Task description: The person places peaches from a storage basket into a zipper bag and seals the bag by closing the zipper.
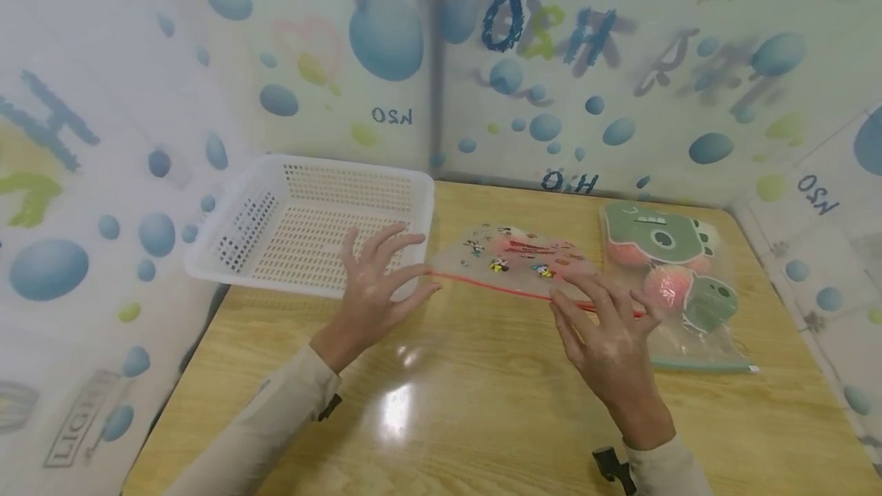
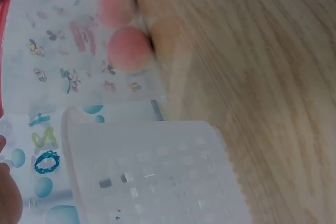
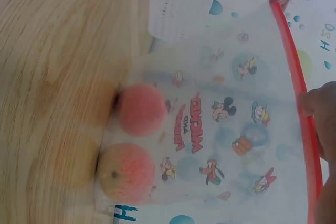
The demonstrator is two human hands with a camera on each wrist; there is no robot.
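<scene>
A translucent zip bag [image 1: 458, 257] printed with cartoon characters stands between the two hands, its red zip strip [image 1: 492, 287] toward me. Two round pink-red fruits [image 3: 142, 109], one showing a stem hollow, lie in the bottom of the bag in the right wrist view. My left hand [image 1: 368, 293] pinches the strip's left end between thumb and finger, other fingers spread. Toward the other end, my right hand [image 1: 609, 343] grips the strip between thumb and fingers. Whether the zip is fully sealed cannot be told.
Behind my left hand stands a white perforated plastic basket [image 1: 358, 167]. On the right lies another clear zip bag [image 1: 678, 347] with green cartoon prints and several pink fruits [image 1: 667, 287]. Printed panels [image 1: 441, 98] enclose the wooden table [image 1: 475, 404] at the back and sides.
</scene>
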